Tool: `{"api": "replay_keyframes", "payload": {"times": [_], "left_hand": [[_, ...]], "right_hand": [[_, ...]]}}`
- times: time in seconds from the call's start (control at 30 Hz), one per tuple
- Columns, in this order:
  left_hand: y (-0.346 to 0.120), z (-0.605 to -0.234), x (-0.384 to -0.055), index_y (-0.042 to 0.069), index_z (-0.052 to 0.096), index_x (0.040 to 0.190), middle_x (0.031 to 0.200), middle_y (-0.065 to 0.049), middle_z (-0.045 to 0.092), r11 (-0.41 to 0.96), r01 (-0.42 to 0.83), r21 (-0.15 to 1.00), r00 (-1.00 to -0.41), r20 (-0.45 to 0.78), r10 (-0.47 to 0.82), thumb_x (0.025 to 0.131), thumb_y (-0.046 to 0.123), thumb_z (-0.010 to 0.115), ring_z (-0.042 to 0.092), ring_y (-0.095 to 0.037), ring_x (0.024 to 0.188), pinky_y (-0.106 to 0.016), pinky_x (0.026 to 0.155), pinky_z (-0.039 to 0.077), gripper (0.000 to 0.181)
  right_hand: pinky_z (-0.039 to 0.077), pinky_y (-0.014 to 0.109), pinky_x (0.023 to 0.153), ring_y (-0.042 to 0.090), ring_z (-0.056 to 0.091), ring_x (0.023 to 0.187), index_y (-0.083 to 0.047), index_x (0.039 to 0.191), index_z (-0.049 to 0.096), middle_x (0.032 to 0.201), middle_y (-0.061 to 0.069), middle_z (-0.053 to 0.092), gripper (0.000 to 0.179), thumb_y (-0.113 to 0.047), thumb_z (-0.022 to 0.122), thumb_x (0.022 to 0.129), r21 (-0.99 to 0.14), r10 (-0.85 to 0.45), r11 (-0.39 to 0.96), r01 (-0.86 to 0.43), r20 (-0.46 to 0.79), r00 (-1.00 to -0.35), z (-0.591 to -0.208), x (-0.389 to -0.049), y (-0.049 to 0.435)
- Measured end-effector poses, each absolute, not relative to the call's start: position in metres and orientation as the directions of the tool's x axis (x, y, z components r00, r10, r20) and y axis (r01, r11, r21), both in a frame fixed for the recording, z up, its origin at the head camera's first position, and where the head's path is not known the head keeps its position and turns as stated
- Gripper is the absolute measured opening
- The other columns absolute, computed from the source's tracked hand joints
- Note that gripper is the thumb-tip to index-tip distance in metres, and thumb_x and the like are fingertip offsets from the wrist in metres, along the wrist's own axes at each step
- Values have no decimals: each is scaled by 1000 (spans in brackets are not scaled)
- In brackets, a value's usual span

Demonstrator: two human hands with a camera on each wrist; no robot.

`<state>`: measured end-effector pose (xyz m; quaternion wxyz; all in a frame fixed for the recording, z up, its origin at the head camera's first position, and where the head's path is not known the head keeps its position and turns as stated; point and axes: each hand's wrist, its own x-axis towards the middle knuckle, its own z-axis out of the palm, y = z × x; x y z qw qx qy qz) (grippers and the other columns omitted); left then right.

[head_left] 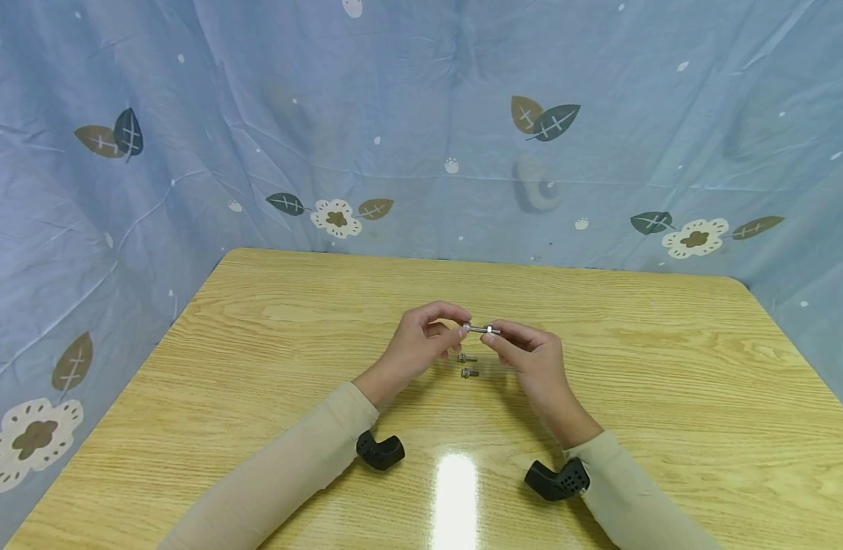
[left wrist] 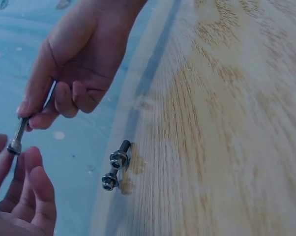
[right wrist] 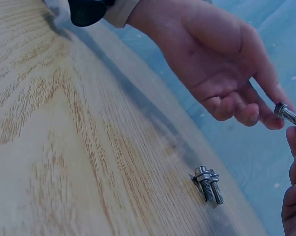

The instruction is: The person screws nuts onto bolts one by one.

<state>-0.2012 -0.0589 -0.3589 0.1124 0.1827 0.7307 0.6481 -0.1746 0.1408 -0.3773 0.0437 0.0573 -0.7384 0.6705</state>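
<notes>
Above the middle of the table, both hands hold one silver bolt (head_left: 478, 329) level between them. My left hand (head_left: 417, 340) pinches the head end with thumb and forefinger. At the other end, my right hand (head_left: 536, 357) pinches the threaded part by a nut (head_left: 490, 329). The left wrist view shows the socket in the bolt head (left wrist: 14, 147), and the threads (right wrist: 289, 115) appear in the right wrist view. Just below the hands lie two more bolts, one farther (head_left: 467, 358) and one nearer (head_left: 470, 373), both fitted with nuts or washers.
The wood-grain table (head_left: 290, 359) reaches back to a blue patterned curtain (head_left: 421, 114). Black wrist mounts sit on the left sleeve (head_left: 290, 466) and the right sleeve (head_left: 634, 489). A bright light reflection (head_left: 455, 496) shows at the table's front.
</notes>
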Motion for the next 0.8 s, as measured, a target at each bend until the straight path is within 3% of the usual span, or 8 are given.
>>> {"api": "replay_keyframes", "payload": {"times": [0.37,0.6,0.8], "left_hand": [[-56,-360,-202,14,66,114,103,-21,64,129,74,989,-921,18,388,97,22,60,62,-44,85,-48,72,53,20],[-57,-356,-199,11,63,119,107,-23,64,116,101,988,-915,46,401,95,15,62,64,-29,76,-56,73,51,24],[-57,-358,-201,15,65,118,110,-13,65,113,76,991,-914,24,405,97,23,60,62,-43,86,-51,74,53,23]], "right_hand": [[50,28,65,8,53,67,0,110,70,82,-12,67,31,-23,71,89,-987,-17,103,-126,125,-992,-377,-175,140],[51,29,66,8,53,67,0,110,70,84,-10,67,31,-23,71,90,-986,-16,106,-126,125,-992,-377,-175,140],[52,28,66,7,55,68,1,110,70,85,-11,68,31,-22,71,89,-987,-13,102,-127,127,-992,-378,-175,139]]}}
